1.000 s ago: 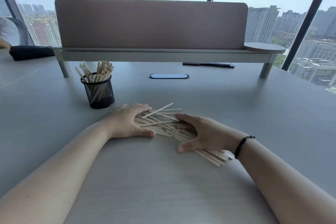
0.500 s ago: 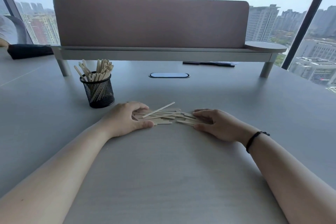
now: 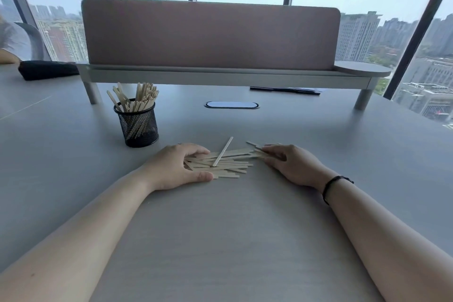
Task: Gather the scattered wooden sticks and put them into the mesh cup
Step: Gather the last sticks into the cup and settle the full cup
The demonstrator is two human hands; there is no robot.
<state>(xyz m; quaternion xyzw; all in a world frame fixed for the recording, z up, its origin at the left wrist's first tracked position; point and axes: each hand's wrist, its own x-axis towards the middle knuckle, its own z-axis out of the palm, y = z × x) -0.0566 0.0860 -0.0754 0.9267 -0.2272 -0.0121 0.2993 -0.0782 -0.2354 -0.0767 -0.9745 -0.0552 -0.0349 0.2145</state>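
— Two hands, where are they?
— Left hand (image 3: 175, 167) and right hand (image 3: 290, 163) lie spread, palms down, touching either end of the pile of wooden sticks (image 3: 224, 163) mid-table (image 3: 232, 240).
— The mesh cup (image 3: 137, 124)?
— Upright, near the table's far left, already holding sticks.

Left ends of the pale flat wooden sticks (image 3: 225, 164): hidden under the left hand (image 3: 177, 167).
Lower parts of sticks in the black wire mesh cup (image 3: 137, 125): blurred behind mesh.
Black pouch (image 3: 46, 70): too blurred to identify.
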